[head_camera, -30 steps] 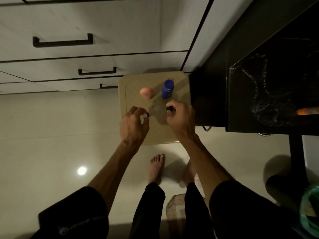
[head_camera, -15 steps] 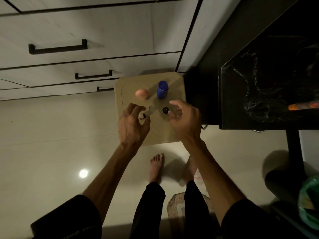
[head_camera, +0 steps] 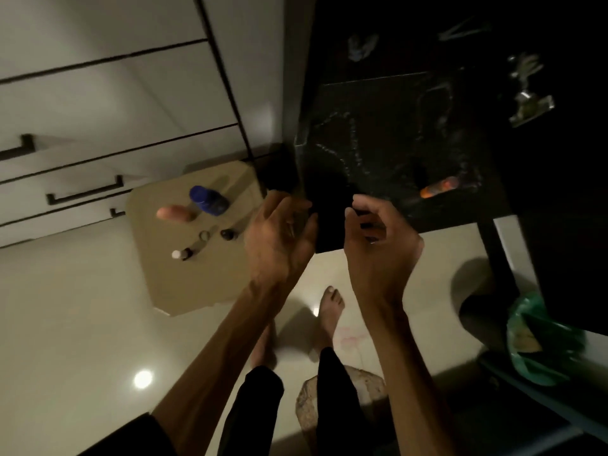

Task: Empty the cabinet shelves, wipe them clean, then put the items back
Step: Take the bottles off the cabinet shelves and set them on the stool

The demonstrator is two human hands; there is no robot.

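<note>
Overhead, both hands raised empty before the dark cabinet shelf.

Left hand (head_camera: pixel 279 238), palm up with fingers spread, and right hand (head_camera: pixel 378 245), fingers loosely curled around nothing, hover side by side at the front edge of the black shelf (head_camera: pixel 388 153). At 3 o'clock on that shelf lies an orange item (head_camera: pixel 439 187), blurred. At 9 o'clock from the hands, a beige table (head_camera: pixel 184 284) carries a blue bottle (head_camera: pixel 209 199), a pink object (head_camera: pixel 171 212) beside it, and three small vials: white-capped (head_camera: pixel 181 255), clear (head_camera: pixel 204 235) and dark (head_camera: pixel 227 234).
</note>
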